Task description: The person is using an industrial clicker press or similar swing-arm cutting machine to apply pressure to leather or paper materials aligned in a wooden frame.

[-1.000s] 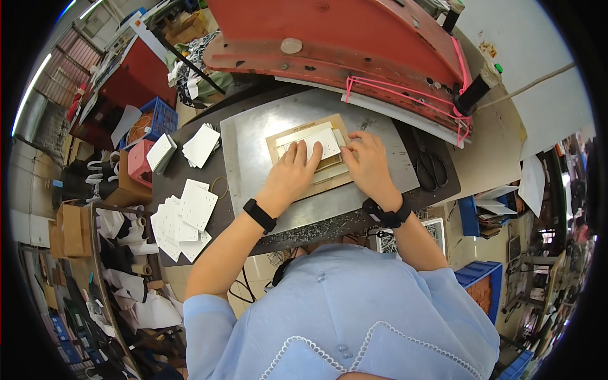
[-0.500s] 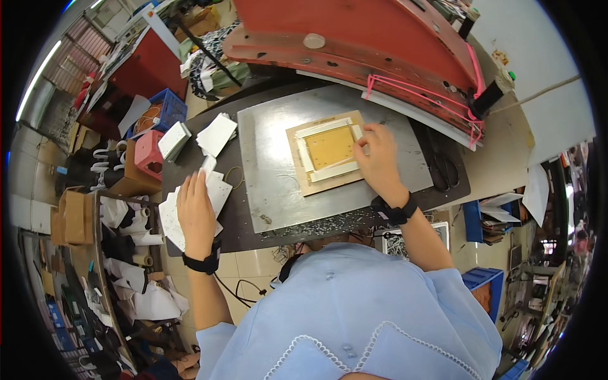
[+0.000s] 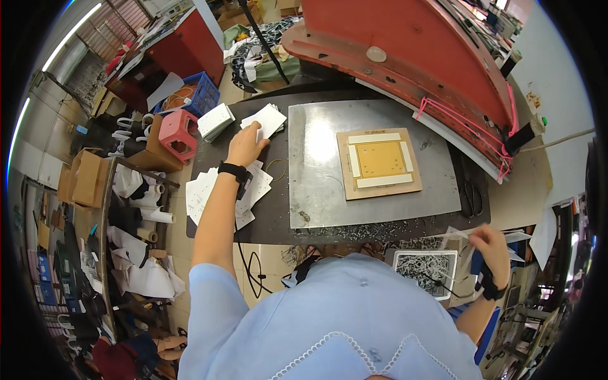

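My left hand has its fingers curled onto a white card on a pile at the upper left of the dark work table, beside another card stack. Loose punched cards lie below that wrist. A tan board with white strips round a yellow plate rests on the metal sheet. My right hand is off the table's right front corner, fingers pinched on a thin, pale, blurred piece, near a white bin of scraps.
A red machine with pink cord overhangs the back right. Scissors lie beside the sheet. A pink stool, blue crate, cardboard box and rack of rolls stand left. Another person appears at lower left.
Both hands left the tan board. My left hand moved to the upper card pile. My right hand moved down and right, off the table. The white card on the plate is gone.
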### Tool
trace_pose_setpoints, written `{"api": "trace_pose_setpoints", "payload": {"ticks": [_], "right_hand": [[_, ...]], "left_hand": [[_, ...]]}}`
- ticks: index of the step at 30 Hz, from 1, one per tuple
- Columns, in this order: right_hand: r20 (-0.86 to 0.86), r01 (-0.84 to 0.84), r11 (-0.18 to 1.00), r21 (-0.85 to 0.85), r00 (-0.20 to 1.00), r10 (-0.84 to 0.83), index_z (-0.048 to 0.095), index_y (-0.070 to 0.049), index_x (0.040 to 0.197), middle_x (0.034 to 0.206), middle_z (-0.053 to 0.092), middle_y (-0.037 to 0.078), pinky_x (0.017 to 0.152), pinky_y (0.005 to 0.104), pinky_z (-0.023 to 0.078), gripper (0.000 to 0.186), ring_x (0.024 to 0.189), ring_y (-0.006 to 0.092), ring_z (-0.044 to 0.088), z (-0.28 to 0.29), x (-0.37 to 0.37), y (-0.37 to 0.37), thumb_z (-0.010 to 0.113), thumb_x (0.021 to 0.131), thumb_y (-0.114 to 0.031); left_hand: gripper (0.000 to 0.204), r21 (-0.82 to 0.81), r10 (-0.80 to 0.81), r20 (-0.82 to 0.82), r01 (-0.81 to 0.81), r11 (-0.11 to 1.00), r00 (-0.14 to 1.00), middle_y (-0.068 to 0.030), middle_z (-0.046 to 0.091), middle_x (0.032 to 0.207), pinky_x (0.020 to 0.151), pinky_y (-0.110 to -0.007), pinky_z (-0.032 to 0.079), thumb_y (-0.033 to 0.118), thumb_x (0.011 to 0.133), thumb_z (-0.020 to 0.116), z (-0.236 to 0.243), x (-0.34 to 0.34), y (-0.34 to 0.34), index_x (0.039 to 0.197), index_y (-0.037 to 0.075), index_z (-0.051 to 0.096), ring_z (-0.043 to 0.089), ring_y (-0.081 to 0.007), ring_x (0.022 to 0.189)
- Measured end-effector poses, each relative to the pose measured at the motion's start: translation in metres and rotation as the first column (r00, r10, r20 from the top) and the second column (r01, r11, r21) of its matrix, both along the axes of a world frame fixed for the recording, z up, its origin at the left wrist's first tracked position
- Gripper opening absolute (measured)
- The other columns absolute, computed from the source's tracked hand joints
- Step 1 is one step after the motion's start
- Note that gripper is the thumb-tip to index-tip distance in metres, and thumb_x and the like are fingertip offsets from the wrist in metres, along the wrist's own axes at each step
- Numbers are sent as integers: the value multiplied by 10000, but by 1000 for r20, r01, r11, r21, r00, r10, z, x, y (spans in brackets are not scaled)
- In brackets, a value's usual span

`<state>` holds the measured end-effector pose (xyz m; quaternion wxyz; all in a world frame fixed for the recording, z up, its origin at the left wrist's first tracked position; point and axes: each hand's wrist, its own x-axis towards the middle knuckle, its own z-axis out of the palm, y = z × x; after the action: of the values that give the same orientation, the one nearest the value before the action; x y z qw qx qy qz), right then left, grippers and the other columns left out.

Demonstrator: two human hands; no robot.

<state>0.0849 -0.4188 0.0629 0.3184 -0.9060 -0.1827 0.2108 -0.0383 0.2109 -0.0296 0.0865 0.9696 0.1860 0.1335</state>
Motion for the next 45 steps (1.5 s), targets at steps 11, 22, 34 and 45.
{"api": "trace_pose_setpoints", "payload": {"ticks": [11, 22, 34, 45], "right_hand": [[94, 1, 972, 234, 995, -24, 653, 12, 1109, 955, 706, 132, 766, 286, 515, 255, 853, 178, 678, -10, -24, 66, 642, 923, -161], [-387, -38, 793, 608, 858, 338, 618, 28, 1144, 829, 634, 34, 513, 202, 475, 310, 651, 73, 592, -32, -8, 182, 564, 996, -239], [-234, -34, 841, 540, 954, 189, 618, 38, 1042, 761, 627, 29, 527, 222, 479, 277, 592, 78, 577, -57, 76, 213, 640, 937, -216], [-246, 2, 864, 503, 959, 141, 629, 26, 1043, 736, 624, 13, 492, 217, 443, 270, 576, 73, 572, -63, 76, 220, 650, 931, -219]], "left_hand": [[220, 151, -49, 347, -4, 989, 937, -166, 691, 837, 643, -441, 516, 126, 938, 570, 50, -6, -47, 1137, 106, 661, 669, -365, 742], [324, 188, -612, 256, 582, 791, 749, -149, 636, 1262, 875, -356, 541, 46, 827, 663, 58, -38, -250, 1151, 52, 672, 622, -317, 1152], [276, -367, -350, 249, 422, 829, 903, -185, 561, 1339, 993, -406, 462, 136, 940, 607, 32, 26, -217, 1184, 7, 595, 541, -362, 1201], [303, -240, -362, 226, 412, 879, 904, -177, 561, 1337, 964, -406, 473, 155, 935, 607, 31, 33, -217, 1198, 4, 592, 549, -353, 1162]]}}
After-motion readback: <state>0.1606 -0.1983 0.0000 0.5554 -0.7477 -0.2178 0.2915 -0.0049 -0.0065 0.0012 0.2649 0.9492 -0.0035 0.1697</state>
